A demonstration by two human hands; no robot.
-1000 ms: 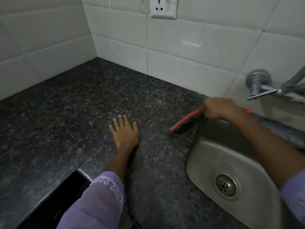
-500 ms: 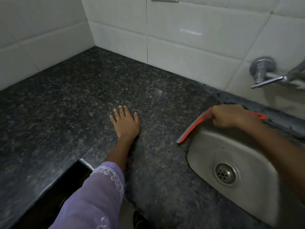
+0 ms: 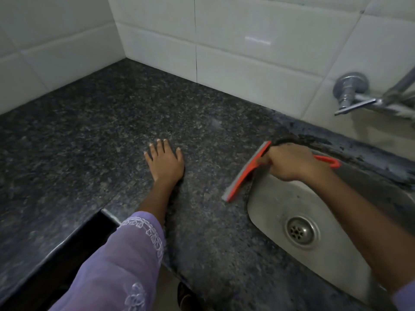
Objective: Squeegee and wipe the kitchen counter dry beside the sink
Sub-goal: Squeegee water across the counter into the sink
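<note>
While the right hand (image 3: 289, 162) grips the squeegee (image 3: 244, 173) at the sink (image 3: 336, 261) rim, centre right, the left hand (image 3: 165, 162) lies open and flat on the counter (image 3: 89, 135). Squeegeeing looks underway; wiping seems left, no cloth visible.

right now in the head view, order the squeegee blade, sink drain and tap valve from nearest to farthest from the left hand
Measured from the left hand, flat on the counter:
1. Squeegee blade, to its right at the sink's left edge, handle gripped by the right hand.
2. Sink drain, farther right and toward the person.
3. Tap valve, far right on the tiled wall.
</note>
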